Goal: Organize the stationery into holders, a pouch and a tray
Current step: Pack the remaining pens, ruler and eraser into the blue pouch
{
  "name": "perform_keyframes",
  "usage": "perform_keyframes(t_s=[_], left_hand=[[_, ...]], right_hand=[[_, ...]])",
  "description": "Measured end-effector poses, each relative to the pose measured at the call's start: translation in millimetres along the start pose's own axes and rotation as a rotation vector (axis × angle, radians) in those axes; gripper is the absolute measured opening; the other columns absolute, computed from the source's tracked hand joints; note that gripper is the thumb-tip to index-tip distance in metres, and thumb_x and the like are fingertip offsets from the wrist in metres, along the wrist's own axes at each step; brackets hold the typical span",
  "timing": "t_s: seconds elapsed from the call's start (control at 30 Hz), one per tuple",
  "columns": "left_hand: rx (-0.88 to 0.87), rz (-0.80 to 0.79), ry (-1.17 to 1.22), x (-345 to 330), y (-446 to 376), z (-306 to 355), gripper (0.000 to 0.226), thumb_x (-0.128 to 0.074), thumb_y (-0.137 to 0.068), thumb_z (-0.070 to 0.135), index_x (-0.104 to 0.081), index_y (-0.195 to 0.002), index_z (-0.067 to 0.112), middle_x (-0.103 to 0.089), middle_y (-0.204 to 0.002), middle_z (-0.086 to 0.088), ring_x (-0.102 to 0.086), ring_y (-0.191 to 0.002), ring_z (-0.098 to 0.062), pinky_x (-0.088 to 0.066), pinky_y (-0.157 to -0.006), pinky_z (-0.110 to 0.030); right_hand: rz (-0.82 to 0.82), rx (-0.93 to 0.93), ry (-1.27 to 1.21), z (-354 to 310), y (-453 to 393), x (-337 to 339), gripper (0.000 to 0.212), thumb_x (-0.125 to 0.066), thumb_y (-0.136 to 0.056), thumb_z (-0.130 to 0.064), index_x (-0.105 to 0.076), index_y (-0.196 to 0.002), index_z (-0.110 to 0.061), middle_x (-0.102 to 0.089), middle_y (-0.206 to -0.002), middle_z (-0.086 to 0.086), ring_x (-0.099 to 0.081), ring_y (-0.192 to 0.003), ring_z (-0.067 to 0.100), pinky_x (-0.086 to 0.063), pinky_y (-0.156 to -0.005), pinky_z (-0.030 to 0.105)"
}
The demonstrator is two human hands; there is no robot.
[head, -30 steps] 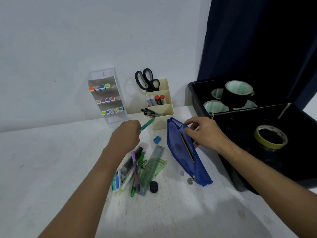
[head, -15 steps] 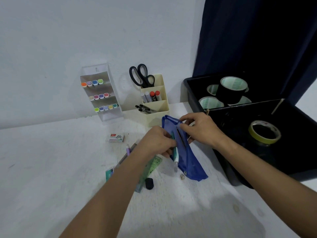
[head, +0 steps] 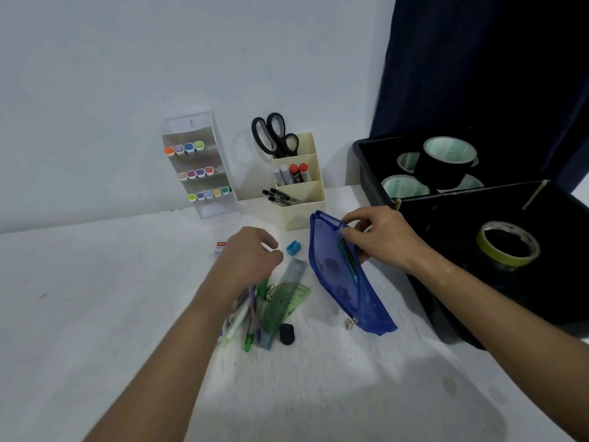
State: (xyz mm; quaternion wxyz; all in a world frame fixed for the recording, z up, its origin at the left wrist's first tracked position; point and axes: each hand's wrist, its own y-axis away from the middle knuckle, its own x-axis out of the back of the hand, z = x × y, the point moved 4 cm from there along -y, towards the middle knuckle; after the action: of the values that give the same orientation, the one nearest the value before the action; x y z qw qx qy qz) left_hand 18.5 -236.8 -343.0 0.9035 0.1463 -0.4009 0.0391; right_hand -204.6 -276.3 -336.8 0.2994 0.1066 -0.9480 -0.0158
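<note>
A blue mesh pouch (head: 334,282) stands unzipped on the white table, with a teal pen (head: 348,257) inside it. My right hand (head: 381,242) pinches the pouch's upper edge and holds the mouth apart. My left hand (head: 247,261) hovers over the loose pile to the pouch's left, fingers loosely curled, gripping nothing I can see. The pile holds a purple pen (head: 254,309), a green pen (head: 249,341), a white pen (head: 237,320) and green rulers (head: 287,303); their upper ends are hidden under my hand. A blue sharpener (head: 293,247) and a black eraser (head: 287,334) lie nearby.
Against the wall stand a clear marker rack (head: 199,173) and a cream desk holder (head: 306,204) with scissors (head: 272,135), glue sticks and black pens. A black tray (head: 366,173) with tape rolls and a yellow tape roll (head: 506,245) fills the right. A small staples box (head: 220,248) peeks out behind my left hand.
My left hand brought the teal pen to the pouch, left it inside, then moved back left over the pile. My right hand kept hold of the pouch.
</note>
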Motion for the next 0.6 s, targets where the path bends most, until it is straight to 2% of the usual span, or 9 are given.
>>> perform_keyframes(t_s=[0.07,0.2,0.3,0.37,0.47,0.6], left_hand=[[0.032,0.028,-0.131,12.9,2.6,-14.4,0.022,-0.068,-0.079,0.032,-0.068,-0.095,0.017,-0.069,-0.092,-0.005,-0.064,-0.081,-0.021,-0.054,-0.074,-0.031],[0.11,-0.03,-0.327,16.3,12.9,-32.1,0.043,-0.062,-0.084,0.043,-0.069,-0.078,0.0,-0.071,-0.075,-0.014,-0.061,-0.061,-0.022,-0.05,-0.061,-0.029],[0.174,-0.091,-0.34,6.7,15.4,-44.5,0.04,-0.062,-0.084,0.041,-0.06,-0.067,0.006,-0.067,-0.062,-0.009,-0.064,-0.06,-0.021,-0.05,-0.059,-0.027],[0.201,-0.132,-0.329,1.6,16.6,-48.5,0.036,-0.062,-0.084,0.037,-0.055,-0.062,0.009,-0.062,-0.054,-0.005,-0.056,-0.048,-0.014,-0.044,-0.052,-0.023],[0.233,-0.146,-0.286,2.2,18.1,-49.6,0.032,-0.059,-0.083,0.028,-0.062,-0.063,0.004,-0.065,-0.051,-0.005,-0.052,-0.038,-0.013,-0.044,-0.046,-0.019],[0.177,-0.057,-0.227,10.8,18.5,-33.9,0.041,-0.059,-0.085,0.034,-0.071,-0.073,-0.003,-0.068,-0.055,-0.008,-0.056,-0.043,-0.016,-0.049,-0.054,-0.023]], right_hand=[[-0.01,-0.01,0.015,0.3,-0.5,-2.7,0.023,-0.065,-0.09,-0.02,-0.065,-0.112,-0.014,-0.068,-0.079,0.004,-0.07,-0.056,0.014,-0.059,-0.055,0.025],[-0.002,-0.024,-0.005,1.6,-0.9,-3.0,0.024,-0.076,-0.08,-0.019,-0.062,-0.099,-0.012,-0.067,-0.083,0.006,-0.07,-0.062,0.017,-0.061,-0.06,0.031],[-0.045,-0.028,-0.041,2.8,-1.2,-3.8,0.027,-0.081,-0.074,-0.018,-0.065,-0.096,-0.01,-0.068,-0.088,0.008,-0.07,-0.07,0.02,-0.061,-0.062,0.03],[-0.063,-0.029,-0.047,2.9,-1.2,-4.6,0.027,-0.081,-0.074,-0.017,-0.067,-0.096,-0.009,-0.067,-0.09,0.009,-0.068,-0.073,0.019,-0.059,-0.06,0.026],[-0.07,-0.02,-0.042,3.1,-0.7,-5.2,0.024,-0.078,-0.078,-0.017,-0.068,-0.098,-0.009,-0.066,-0.089,0.005,-0.068,-0.072,0.016,-0.059,-0.059,0.025],[-0.034,-0.018,-0.031,5.4,-1.3,-3.0,0.018,-0.071,-0.084,-0.019,-0.067,-0.101,-0.013,-0.064,-0.093,0.002,-0.068,-0.076,0.018,-0.06,-0.059,0.028]])
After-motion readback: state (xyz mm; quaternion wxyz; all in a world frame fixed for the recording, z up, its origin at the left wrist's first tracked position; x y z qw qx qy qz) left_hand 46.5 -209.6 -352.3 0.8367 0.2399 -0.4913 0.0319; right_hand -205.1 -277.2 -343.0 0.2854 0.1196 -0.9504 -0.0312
